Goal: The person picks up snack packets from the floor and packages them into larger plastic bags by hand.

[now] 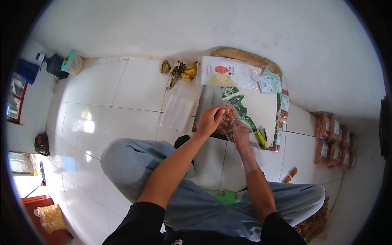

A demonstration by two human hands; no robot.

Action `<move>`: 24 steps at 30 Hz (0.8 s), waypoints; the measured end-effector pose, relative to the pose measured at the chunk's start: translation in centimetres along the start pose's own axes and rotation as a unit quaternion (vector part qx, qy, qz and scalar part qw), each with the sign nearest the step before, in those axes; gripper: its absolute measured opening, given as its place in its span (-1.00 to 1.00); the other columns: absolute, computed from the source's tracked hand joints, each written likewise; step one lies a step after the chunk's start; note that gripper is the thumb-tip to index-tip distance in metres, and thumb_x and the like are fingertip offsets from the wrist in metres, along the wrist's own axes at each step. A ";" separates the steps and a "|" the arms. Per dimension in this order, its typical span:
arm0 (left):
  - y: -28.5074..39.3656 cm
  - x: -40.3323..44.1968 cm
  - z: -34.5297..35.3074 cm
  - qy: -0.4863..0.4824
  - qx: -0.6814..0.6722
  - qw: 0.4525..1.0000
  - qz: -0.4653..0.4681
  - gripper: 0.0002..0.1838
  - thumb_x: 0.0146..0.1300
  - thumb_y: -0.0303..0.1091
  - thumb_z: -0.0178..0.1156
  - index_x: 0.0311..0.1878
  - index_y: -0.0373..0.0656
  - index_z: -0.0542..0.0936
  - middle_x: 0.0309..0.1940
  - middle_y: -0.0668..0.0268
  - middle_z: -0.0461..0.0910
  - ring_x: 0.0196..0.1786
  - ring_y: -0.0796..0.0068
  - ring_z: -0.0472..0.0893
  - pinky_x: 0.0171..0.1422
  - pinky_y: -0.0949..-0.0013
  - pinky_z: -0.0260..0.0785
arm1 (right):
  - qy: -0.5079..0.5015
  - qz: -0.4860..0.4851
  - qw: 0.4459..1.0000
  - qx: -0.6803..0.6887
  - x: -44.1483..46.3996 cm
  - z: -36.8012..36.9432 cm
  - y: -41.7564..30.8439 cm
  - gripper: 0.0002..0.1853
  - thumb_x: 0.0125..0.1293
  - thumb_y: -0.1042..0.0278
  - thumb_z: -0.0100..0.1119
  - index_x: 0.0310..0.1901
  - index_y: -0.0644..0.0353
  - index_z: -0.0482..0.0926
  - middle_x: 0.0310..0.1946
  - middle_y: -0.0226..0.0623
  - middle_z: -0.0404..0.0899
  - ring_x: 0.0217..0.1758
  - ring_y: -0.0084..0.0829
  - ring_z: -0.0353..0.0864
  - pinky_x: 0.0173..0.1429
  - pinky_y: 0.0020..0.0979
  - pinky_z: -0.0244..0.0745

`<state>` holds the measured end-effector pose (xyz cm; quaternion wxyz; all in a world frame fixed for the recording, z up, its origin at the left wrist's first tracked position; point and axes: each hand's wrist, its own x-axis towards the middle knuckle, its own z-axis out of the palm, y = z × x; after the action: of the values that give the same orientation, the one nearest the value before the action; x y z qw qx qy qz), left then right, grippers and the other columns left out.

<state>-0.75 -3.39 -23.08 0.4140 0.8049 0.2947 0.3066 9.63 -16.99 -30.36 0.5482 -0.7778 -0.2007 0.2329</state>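
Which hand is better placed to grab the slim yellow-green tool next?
Right hand, probably: it is nearer the tool than the left hand, though a clear plastic bag sleeves its wrist.

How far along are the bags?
Filled, labelled packs by the wall look done. The left hand grips a clear bag of brown pieces; the right hand seems inside it. Flat clear plastic, loose labels and a brown pile look left over.

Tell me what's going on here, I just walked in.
Someone seated on the floor has their right hand inside a clear plastic bag, while the left hand grips it near the reddish-brown pieces. Labelled packets stand in rows by the wall, off to the right.
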 end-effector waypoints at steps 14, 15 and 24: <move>-0.5 -2.4 -2.7 0.129 0.003 0.985 -0.118 -0.75 0.36 -0.21 0.21 -0.15 -0.22 0.67 -0.27 0.12 0.69 -0.35 0.17 0.67 -0.21 0.22 0.51 | -0.080 -0.143 0.984 -0.064 -3.6 -2.9 -4.0 -0.87 0.34 0.41 0.24 -0.17 0.26 0.66 -0.34 -0.41 0.68 -0.27 -0.50 0.65 -0.20 -0.52 0.50; -0.3 -2.6 -2.7 0.100 -0.044 0.984 -0.139 -0.72 0.35 -0.18 0.23 -0.16 -0.23 0.67 -0.24 0.11 0.69 -0.34 0.20 0.69 -0.21 0.24 0.52 | -0.093 -0.239 0.966 -0.026 -3.8 -2.9 -3.7 -0.89 0.32 0.42 0.26 -0.21 0.28 0.67 -0.30 -0.38 0.69 -0.21 -0.48 0.66 -0.17 -0.53 0.50; -0.6 -3.4 -1.6 0.056 -0.046 0.985 -0.159 -0.61 0.29 -0.05 0.30 -0.14 -0.24 0.68 -0.21 0.08 0.69 -0.24 0.23 0.71 -0.13 0.29 0.54 | -0.034 -0.227 0.924 -0.307 -6.5 -2.1 -6.8 -0.74 0.15 0.14 0.43 -0.21 0.10 0.72 -0.20 -0.18 0.70 -0.09 -0.16 0.66 -0.01 -0.25 0.54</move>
<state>-4.24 -4.78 -23.63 0.4772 0.7092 0.4273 0.2946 5.19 -20.11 -22.41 0.3139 -0.8333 -0.4516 0.0555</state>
